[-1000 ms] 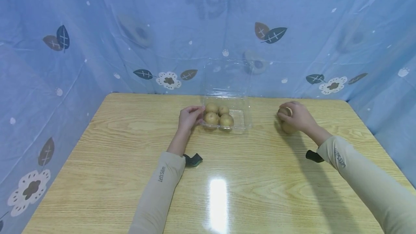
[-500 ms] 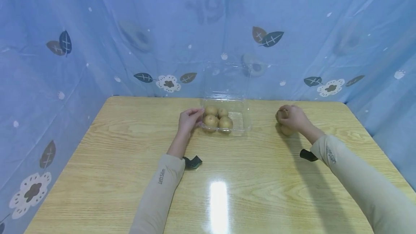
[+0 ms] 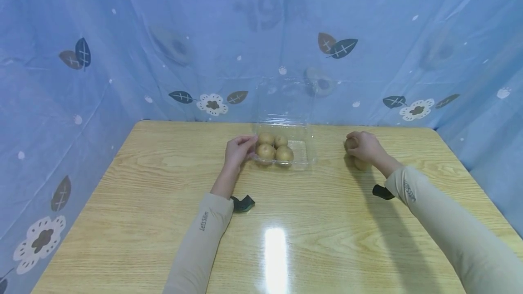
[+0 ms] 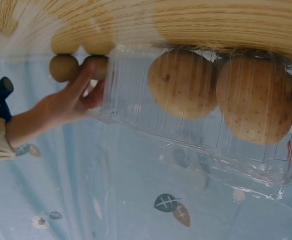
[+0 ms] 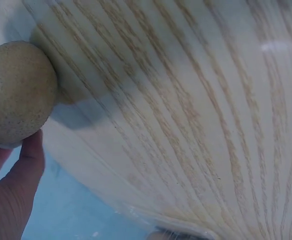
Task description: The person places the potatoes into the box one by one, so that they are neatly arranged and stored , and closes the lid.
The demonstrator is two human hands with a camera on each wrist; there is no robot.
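A clear plastic clamshell box (image 3: 304, 159) stands open at the table's far middle, its lid (image 3: 286, 99) upright. Several tan potatoes (image 3: 284, 153) lie in it; the left wrist view shows two of them (image 4: 183, 82) through the box wall (image 4: 136, 95). My left hand (image 3: 238, 149) holds the box's left edge, fingers curled at the rim. To the right, my right hand (image 3: 365, 145) grips a loose potato (image 3: 350, 143) just above the table. A second loose potato (image 3: 360, 164) lies on the table under that hand. In the right wrist view the held potato (image 5: 18, 92) sits above my thumb (image 5: 28, 160).
The wooden table (image 3: 163, 194) is hemmed on three sides by a blue plastic sheet (image 3: 122, 58) printed with leaves and flowers. A bright light reflection (image 3: 274, 253) lies on the near middle of the table.
My right hand has shifted a little to the left with the potato in its grip. The left hand has stayed on the box's edge.
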